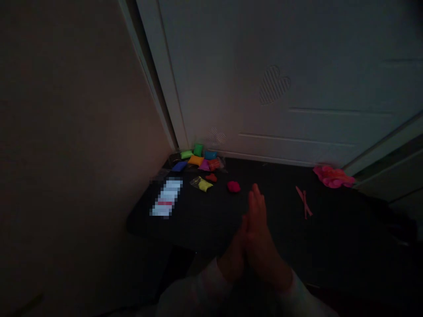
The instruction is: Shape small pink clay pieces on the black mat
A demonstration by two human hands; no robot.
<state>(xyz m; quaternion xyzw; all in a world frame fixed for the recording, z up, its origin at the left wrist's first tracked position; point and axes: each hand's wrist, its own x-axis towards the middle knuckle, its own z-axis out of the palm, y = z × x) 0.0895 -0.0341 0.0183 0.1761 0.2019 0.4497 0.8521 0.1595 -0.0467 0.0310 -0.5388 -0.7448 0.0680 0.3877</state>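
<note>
My left hand (234, 253) and my right hand (262, 244) are pressed palm to palm above the near part of the dark table (205, 229). The fingers are straight and held close together, pointing away from me. Whatever lies between the palms, if anything, is hidden. Just beyond the fingertips, to the left, sits a deep pink lump of modelling clay (233, 186). Further left are a small orange-red piece of clay (211, 177) and an opened-looking clear packet of yellow clay (205, 185).
Several clay packets, including an orange one (196, 160) and a blue one (179, 166), are heaped at the back left. A blurred lit phone-like rectangle (167, 197) lies left. Two crossed pink sticks (304, 202) and a crumpled pink item (333, 176) are right. A white panel (224, 79) stands behind.
</note>
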